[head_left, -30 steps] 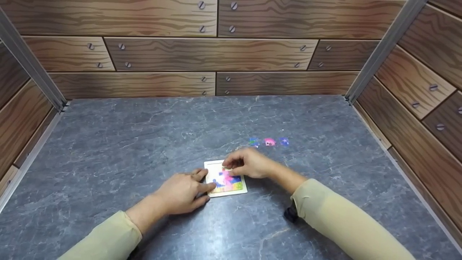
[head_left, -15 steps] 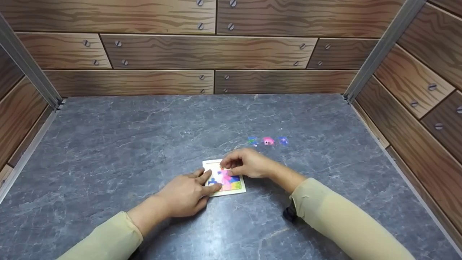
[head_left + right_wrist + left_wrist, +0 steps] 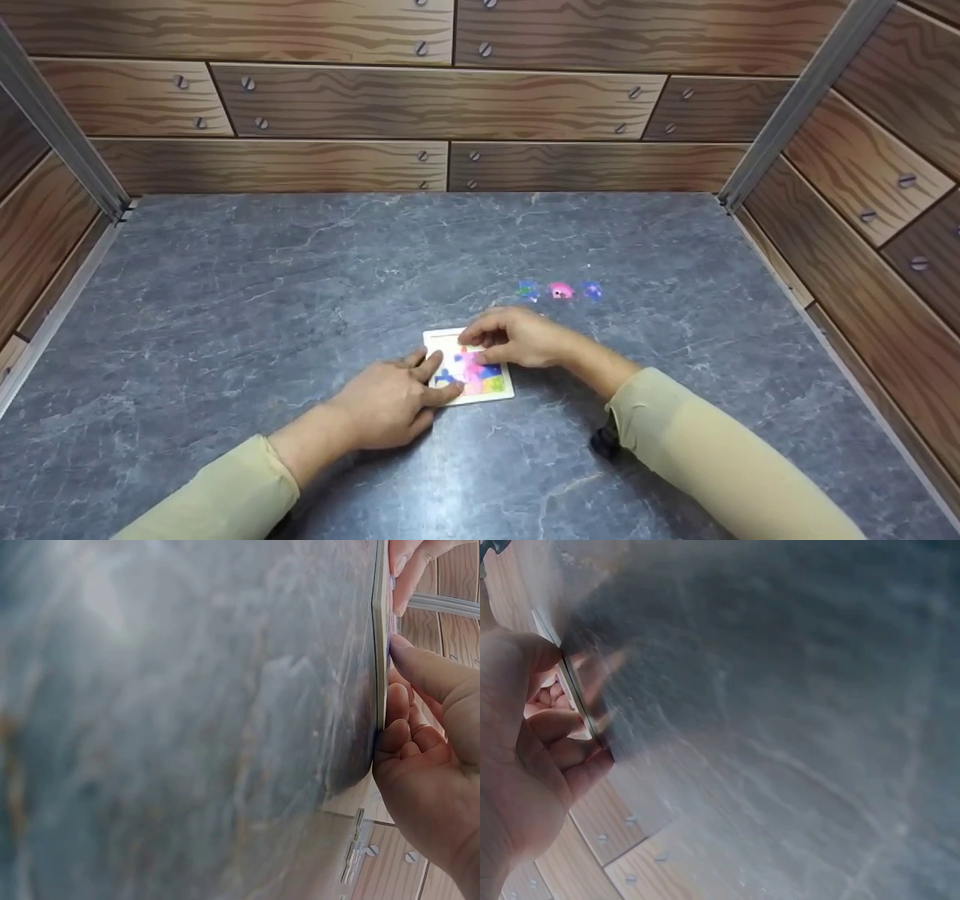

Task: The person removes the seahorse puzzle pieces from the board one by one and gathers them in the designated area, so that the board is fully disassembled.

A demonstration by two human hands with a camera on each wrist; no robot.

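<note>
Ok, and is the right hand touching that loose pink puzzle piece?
Apart. The head view shows it: the pink puzzle piece lies beyond the right hand, with a strip of grey tabletop visible between them.

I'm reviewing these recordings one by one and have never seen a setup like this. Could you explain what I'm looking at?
There is no machine here, just a person's bare hands. The wide picture comes from a camera on the head, looking forward and down. The two tilted close-ups come from cameras on the left and right wrists.

On the grey table lies a small puzzle, partly filled. Beyond it are three loose pieces, a pink one between two bluish ones. The left hand rests its fingers on the puzzle's left side. The right hand has its thumb and bent fingers at the puzzle; whether they pinch a piece is hard to tell.
</note>
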